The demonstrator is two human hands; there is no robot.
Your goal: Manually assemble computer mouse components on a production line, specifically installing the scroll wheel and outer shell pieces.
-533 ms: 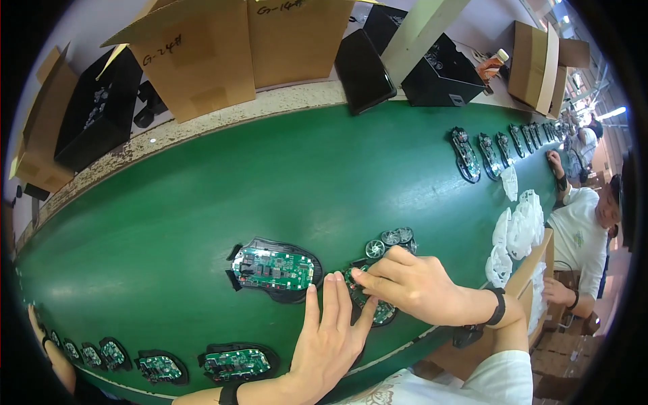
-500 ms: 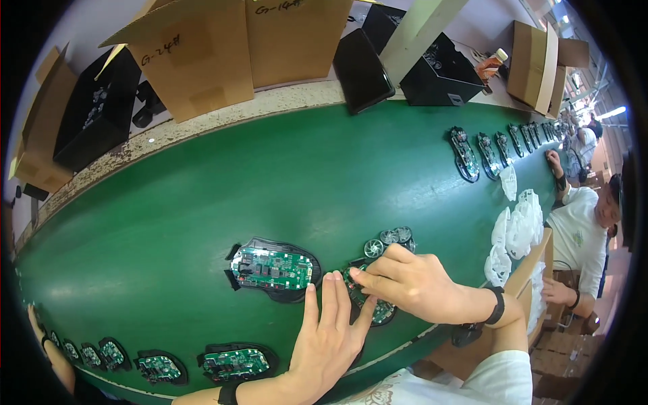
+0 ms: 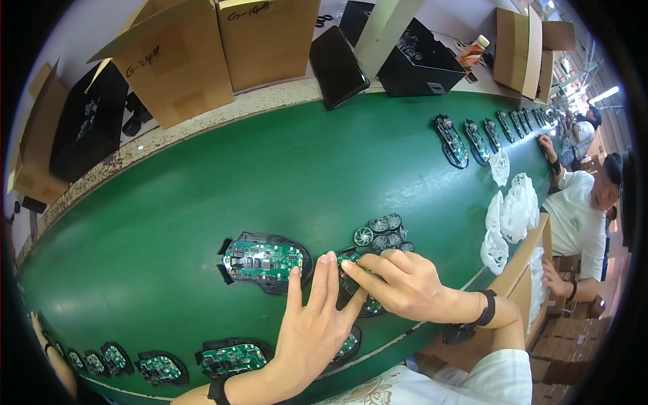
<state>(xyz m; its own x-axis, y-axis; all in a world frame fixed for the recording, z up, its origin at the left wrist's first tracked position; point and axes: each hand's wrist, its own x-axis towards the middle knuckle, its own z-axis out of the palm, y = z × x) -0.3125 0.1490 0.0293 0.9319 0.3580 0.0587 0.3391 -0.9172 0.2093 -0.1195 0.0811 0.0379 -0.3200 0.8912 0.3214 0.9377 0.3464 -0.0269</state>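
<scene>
Both of my hands are at a green circuit board in a black shell (image 3: pixel 372 308), which they partly cover. My left hand (image 3: pixel 316 331) has its fingers stretched out at the shell's left side, with the thumb apart on its near side. My right hand (image 3: pixel 408 287) pinches at the board's upper part; whatever lies between its fingertips is hidden. To the left lies another board in a black shell (image 3: pixel 264 262), close by my left fingertips. A cluster of small round spoked parts (image 3: pixel 381 233) sits just beyond my right hand. Another board (image 3: pixel 348 345) shows partly below my left thumb.
Several similar boards (image 3: pixel 236 358) line the near left edge; more (image 3: pixel 451 142) stretch along the far right. White plastic shells (image 3: pixel 518 210) lie at right, near a cardboard box (image 3: pixel 520 290) and a co-worker (image 3: pixel 580 216). Cardboard boxes (image 3: pixel 172 81) and black bins (image 3: pixel 422 64) border the far side.
The view has shifted slightly, showing more of the round parts and the board below my left thumb. My hands stay at the same board, the right still pinching.
</scene>
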